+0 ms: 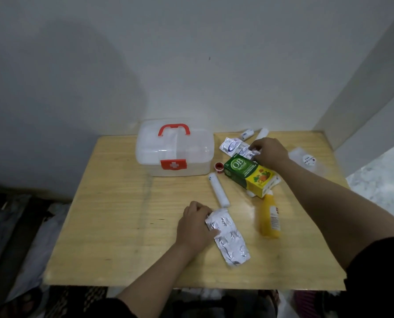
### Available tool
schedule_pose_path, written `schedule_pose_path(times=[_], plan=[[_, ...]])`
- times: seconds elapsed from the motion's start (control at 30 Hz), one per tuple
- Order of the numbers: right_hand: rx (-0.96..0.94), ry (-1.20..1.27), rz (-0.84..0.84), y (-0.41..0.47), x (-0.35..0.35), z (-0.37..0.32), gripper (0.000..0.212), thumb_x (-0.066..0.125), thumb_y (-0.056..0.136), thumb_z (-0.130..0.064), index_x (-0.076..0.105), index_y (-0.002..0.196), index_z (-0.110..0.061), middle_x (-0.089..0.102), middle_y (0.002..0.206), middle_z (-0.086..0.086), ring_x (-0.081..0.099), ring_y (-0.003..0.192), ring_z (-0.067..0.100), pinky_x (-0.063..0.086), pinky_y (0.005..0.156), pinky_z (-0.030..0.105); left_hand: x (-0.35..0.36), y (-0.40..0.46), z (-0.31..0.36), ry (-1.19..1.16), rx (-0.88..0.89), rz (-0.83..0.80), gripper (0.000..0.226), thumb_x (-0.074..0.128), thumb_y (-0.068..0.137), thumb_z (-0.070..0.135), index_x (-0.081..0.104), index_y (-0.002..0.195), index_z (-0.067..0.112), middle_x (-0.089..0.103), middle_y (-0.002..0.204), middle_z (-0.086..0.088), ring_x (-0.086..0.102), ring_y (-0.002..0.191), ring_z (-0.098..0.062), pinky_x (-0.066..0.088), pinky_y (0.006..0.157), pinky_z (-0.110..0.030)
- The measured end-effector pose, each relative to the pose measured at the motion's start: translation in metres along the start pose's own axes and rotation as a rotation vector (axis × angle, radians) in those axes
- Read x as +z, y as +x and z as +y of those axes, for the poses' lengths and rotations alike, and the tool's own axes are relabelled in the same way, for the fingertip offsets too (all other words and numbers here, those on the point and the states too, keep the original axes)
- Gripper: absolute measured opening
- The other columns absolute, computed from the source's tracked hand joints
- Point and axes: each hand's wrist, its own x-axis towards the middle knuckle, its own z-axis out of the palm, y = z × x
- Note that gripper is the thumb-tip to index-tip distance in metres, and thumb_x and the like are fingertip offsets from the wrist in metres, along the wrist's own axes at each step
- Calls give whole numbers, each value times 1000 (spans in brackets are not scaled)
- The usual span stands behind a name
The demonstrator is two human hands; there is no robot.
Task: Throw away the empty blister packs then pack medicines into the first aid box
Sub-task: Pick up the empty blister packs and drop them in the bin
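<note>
Step in hand: gathering the blister packs, judged as the first half of the task, nothing yet packed
Left hand [194, 226]: fingers closed on the near end of a silver blister strip [229, 239] lying flat on the counter [113, 203]
Right hand [270, 152]: fingertips pinching a crumpled foil pack [236, 146] behind the green medicine carton [246, 174]
First aid box [174, 149]: translucent, red handle and latch, lid shut, at the back of the counter, apart from both hands
Other medicines: yellow bottle [270, 216] on its side, white roll [219, 190], small red cap [219, 166]
Next move: probably lift both packs clear and carry them to a bin; none is visible
Surface: pale wood, lightly scuffed
Room: dim grey walls, counter set in a corner
</note>
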Motion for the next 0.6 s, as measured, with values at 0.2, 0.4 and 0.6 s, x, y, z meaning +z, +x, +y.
schedule_pose_path(times=[0.2,0.4,0.6], plan=[[-22,124,116,-1,-11,-5,27,69,76,-10,72,102,-14,71,101,11,62,93,28,41,71,27,-15,-7,5,-317,-26,43,26,60,81,8,59,105,19,61,84,8,58,71,-8,49,68,-29],[-21,270,281,-20,-34,-1,25,69,76,-10,73,101,-10,70,103,13,62,90,26,39,76,24,-36,-11,19,-493,53,123,30,56,86,5,63,102,29,66,77,2,58,60,-2,48,59,-17],[21,433,445,-73,-61,12,26,70,77,-14,72,103,-15,65,91,3,52,60,10,41,66,20,-43,-1,39,-509,94,246,22,57,88,7,70,101,18,67,100,7,61,87,-5,42,67,-6]])
